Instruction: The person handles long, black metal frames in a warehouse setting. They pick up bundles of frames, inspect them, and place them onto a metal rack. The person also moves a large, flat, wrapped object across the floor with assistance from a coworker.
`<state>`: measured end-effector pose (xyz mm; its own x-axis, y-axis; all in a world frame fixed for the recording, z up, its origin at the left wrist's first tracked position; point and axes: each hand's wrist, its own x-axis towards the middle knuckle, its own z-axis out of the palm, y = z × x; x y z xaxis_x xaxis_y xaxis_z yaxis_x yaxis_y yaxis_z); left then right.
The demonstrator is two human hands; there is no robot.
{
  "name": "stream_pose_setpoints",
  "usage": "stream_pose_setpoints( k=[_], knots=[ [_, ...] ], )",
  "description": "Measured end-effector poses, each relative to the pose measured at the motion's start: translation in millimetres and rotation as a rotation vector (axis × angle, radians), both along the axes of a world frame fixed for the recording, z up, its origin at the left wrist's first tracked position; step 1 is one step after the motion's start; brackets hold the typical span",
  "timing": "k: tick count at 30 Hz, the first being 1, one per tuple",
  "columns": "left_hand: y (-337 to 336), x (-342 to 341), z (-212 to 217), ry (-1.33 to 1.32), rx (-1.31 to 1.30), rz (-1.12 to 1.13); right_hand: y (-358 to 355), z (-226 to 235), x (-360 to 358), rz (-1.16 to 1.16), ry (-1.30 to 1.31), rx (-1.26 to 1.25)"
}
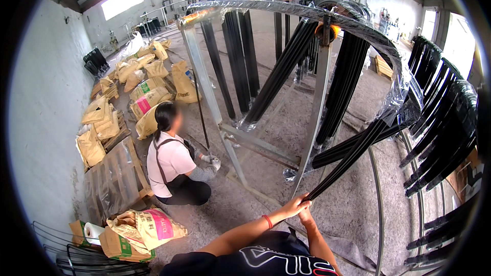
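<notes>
My left hand (295,206), with a red band at the wrist, grips the lower end of a bundle of long black strips (353,153) that hangs over a curved metal rack (317,102) wrapped in clear film. My right hand (306,216) sits just under the left one at the same bundle end, its fingers mostly hidden. More black strip bundles (281,69) hang from the rack's top. A crouching person (174,166) in a white shirt and gloves holds a single thin black strip (201,107) near the rack's left post.
Tan sacks (146,97) lie piled along the left wall. A wooden pallet (115,179) and an open cardboard box (120,245) sit near me. Another rack of black strips (445,133) stands at the right. The floor is grey concrete.
</notes>
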<state>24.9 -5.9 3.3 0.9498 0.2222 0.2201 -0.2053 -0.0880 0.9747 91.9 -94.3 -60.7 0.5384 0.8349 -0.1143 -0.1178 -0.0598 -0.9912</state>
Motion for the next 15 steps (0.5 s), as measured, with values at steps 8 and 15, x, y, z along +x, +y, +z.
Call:
stream_pose_setpoints(
  k=[8,15],
  knots=[
    [0.9,6.7,-9.4,-0.042,-0.023,0.001,3.3,-17.0,10.6,0.015,-0.014,-0.038],
    [2.1,4.4,-4.7,-0.039,0.013,0.007,8.0,10.7,0.1,-0.056,0.003,0.106]
  ],
)
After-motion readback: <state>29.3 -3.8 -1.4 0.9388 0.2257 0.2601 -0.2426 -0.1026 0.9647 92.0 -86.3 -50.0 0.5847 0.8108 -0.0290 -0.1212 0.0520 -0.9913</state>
